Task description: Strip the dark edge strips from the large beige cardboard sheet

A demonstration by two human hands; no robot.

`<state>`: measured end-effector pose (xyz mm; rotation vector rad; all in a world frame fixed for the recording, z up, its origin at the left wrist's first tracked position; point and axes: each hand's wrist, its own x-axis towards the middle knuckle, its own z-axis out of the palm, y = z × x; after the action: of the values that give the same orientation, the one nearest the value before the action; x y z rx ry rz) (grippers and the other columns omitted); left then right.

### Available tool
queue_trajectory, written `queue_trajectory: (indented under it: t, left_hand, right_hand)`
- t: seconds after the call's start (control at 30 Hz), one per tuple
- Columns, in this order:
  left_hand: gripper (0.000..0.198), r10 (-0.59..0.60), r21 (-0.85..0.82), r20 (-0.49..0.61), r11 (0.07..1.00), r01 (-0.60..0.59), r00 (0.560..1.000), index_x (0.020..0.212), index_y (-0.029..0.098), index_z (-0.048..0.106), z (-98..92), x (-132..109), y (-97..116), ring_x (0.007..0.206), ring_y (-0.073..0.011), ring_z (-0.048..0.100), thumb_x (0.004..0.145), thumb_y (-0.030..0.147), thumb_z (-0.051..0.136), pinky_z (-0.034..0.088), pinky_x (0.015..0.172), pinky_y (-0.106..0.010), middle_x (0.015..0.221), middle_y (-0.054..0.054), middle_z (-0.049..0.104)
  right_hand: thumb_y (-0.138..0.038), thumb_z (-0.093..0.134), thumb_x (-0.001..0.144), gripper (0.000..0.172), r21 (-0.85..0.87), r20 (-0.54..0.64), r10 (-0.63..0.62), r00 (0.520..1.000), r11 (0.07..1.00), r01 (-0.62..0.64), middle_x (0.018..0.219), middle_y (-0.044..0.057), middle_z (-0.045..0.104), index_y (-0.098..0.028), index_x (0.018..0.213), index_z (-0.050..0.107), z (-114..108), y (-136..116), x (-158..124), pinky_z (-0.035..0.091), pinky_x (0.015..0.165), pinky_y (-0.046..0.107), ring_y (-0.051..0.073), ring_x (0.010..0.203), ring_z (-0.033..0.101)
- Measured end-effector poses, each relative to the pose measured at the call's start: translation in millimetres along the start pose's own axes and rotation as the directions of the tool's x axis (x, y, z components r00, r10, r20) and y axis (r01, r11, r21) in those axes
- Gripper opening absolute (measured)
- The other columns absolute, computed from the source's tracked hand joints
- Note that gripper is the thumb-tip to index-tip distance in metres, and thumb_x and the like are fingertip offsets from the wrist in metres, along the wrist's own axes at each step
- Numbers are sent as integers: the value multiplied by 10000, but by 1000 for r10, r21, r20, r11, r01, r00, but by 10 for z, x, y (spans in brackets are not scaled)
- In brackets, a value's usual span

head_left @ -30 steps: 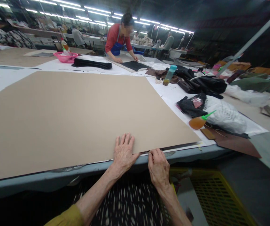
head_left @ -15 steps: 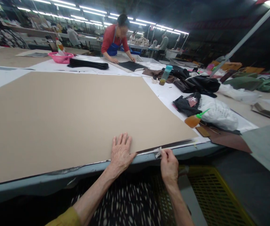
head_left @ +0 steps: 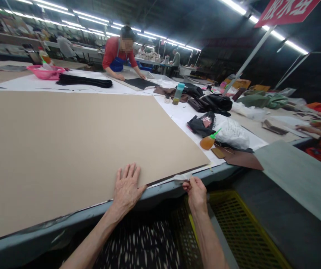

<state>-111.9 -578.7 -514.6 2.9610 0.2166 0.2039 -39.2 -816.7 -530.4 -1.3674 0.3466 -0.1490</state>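
Note:
A large beige sheet (head_left: 73,145) covers the near part of the table. My left hand (head_left: 127,188) lies flat on it by the front edge, fingers spread. Just right of it, a dark strip (head_left: 174,175) runs along the sheet's edge. Between the thumb and fingers of my right hand (head_left: 196,192) is a small piece of pale, translucent film (head_left: 182,178), pinched at the table edge. Whether the film is joined to the strip I cannot tell.
An amber glue bottle (head_left: 208,142) with a green nozzle stands right, beside a white plastic bag (head_left: 231,130). A yellow crate (head_left: 241,220) sits below the edge. Across the table a person in red (head_left: 118,56) leans over a dark panel (head_left: 140,83); a pink basin (head_left: 45,72) is left.
The view has swung to the right, so the table contents appear shifted left. More of the pale film now shows stretched out from my right hand. My left hand stays flat on the sheet.

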Motion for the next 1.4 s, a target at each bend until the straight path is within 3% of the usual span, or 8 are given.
queue_trajectory:
  t: [0.27, 0.53, 0.73, 0.87, 0.97, 1.13, 1.27, 1.4]
  left_hand:
    - [610, 16, 24, 6, 1000, -16, 1000, 1319, 175, 412, 5, 17, 12, 1316, -272, 264, 789, 462, 507, 161, 1091, -505, 1417, -85, 349]
    - [597, 25, 42, 2, 999, -25, 1000, 1311, 171, 429, 16, 6, 2, 1313, -281, 264, 787, 446, 502, 165, 1083, -511, 1417, -89, 348]
    - [603, 28, 47, 0, 999, -28, 1000, 1314, 159, 429, 11, 21, -2, 1309, -287, 268, 796, 460, 490, 172, 1075, -517, 1415, -95, 349]
    - [623, 64, 31, -12, 997, -64, 998, 1295, 191, 460, 47, 16, -28, 1300, -299, 282, 808, 578, 428, 171, 1067, -541, 1398, -79, 380]
    - [557, 120, 46, 12, 992, -121, 993, 1298, 239, 454, 65, 9, -25, 1308, -298, 278, 831, 541, 410, 145, 1063, -569, 1407, -51, 367]
    - [565, 213, 46, 169, 974, -224, 962, 1337, 291, 377, -14, -49, 79, 1341, -286, 222, 826, 520, 446, 134, 1082, -540, 1440, -21, 279]
    - [624, 225, 5, 268, 972, -235, 937, 1357, 314, 319, -103, -159, 161, 1354, -294, 171, 799, 546, 477, 141, 1089, -532, 1455, -3, 220]
    - [609, 266, -10, 249, 962, -272, 931, 1354, 323, 328, -101, -221, 153, 1351, -292, 185, 801, 489, 519, 145, 1091, -529, 1452, 1, 244]
  right_hand:
    - [-389, 828, 414, 513, 159, -115, 69, 991, 986, -50, 588, -23, 618, -156, 751, 518, -882, -57, 354, 474, 481, 169, 86, 509, 568]
    - [-186, 695, 623, 192, 246, -202, 143, 969, 965, -91, 622, -28, 578, -153, 725, 536, -1251, -54, 742, 498, 479, 176, 71, 519, 543]
    - [-38, 465, 659, 182, 217, -579, 221, 785, 970, -113, 524, -52, 441, -208, 601, 442, -2741, -467, 717, 425, 316, 118, 63, 366, 438]
    - [-102, 588, 567, 166, 189, -576, 202, 792, 976, -111, 622, 12, 530, -251, 637, 568, -3413, -455, 267, 489, 382, 142, 99, 456, 531]
    - [-158, 711, 451, 243, 183, -503, 208, 839, 974, -132, 615, 9, 573, -213, 650, 584, -3377, -200, 48, 513, 417, 193, 122, 494, 559]
    - [-282, 814, 400, 422, 160, -301, 218, 929, 971, -176, 695, 9, 641, -174, 739, 587, -2742, 149, 28, 531, 559, 261, 159, 649, 613]
    - [-469, 773, 534, 470, 42, -145, 173, 974, 985, -168, 757, 27, 638, -162, 841, 595, -2193, 108, 47, 507, 630, 283, 152, 680, 596]
    - [-549, 667, 655, 438, -226, -55, 30, 998, 973, -42, 646, -24, 533, -144, 805, 593, -1778, -117, 152, 391, 524, 221, 89, 551, 458]
